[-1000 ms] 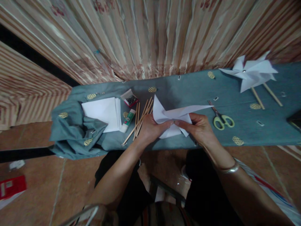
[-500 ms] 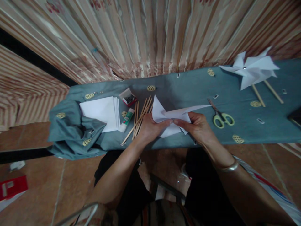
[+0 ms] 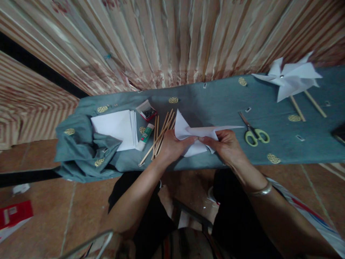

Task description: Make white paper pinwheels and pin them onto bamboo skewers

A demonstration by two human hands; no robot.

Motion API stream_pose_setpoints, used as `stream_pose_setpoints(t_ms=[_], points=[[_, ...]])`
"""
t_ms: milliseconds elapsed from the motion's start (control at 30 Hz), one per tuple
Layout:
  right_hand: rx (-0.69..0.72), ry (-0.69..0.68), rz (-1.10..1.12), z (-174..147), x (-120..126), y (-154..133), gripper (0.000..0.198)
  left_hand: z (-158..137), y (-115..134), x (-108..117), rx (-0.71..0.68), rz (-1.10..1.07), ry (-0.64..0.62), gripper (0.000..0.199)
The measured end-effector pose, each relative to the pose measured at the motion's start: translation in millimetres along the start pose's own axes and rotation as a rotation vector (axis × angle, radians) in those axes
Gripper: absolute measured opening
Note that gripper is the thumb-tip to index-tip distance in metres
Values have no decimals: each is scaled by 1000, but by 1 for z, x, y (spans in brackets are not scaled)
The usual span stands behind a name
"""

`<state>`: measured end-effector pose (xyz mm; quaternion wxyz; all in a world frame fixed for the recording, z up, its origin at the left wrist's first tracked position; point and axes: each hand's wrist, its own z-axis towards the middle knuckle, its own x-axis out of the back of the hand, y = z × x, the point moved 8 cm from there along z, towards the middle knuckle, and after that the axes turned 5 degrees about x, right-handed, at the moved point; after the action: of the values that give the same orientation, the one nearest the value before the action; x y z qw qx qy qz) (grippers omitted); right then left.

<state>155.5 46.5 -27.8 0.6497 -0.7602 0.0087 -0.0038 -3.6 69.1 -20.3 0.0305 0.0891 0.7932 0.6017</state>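
Observation:
Between my hands is a white paper pinwheel (image 3: 198, 147), its blades folded toward the middle, held just over the near edge of the cloth-covered table. My left hand (image 3: 174, 144) grips its left side, thumb pressed near the centre. From the right, my right hand (image 3: 228, 144) pinches it, the thumb almost meeting the left one. One pointed blade rises at the upper left; another reaches out past my right fingers. The fingers under the paper are hidden. Wooden sticks (image 3: 159, 135) lie beside my left hand, and green-handled scissors (image 3: 253, 133) lie right of my right hand.
Left of the sticks are a glue stick (image 3: 145, 136), an open small box of pins (image 3: 147, 111) and a stack of white paper (image 3: 115, 127). Finished pinwheels (image 3: 293, 79) on sticks lie at the far right. A striped curtain (image 3: 172, 43) hangs behind the table (image 3: 215, 100).
The blade at the right of the pinwheel has dipped slightly and points flatter. Both hands keep their hold in nearly the same place.

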Motion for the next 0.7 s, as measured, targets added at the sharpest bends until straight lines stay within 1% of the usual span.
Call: stream_pose_setpoints(t_ms=[167, 367, 533, 700], points=[[-1, 12, -5, 0, 1, 5, 30, 0, -5, 1, 25, 19, -1, 22], [41, 36, -37, 2, 3, 1, 31, 1, 0, -2, 11, -44, 6, 18], [66, 28, -55, 3, 1, -5, 30, 1, -2, -3, 56, -129, 6, 20], [38, 24, -78, 1, 0, -6, 31, 0, -8, -2, 103, -125, 31, 22]])
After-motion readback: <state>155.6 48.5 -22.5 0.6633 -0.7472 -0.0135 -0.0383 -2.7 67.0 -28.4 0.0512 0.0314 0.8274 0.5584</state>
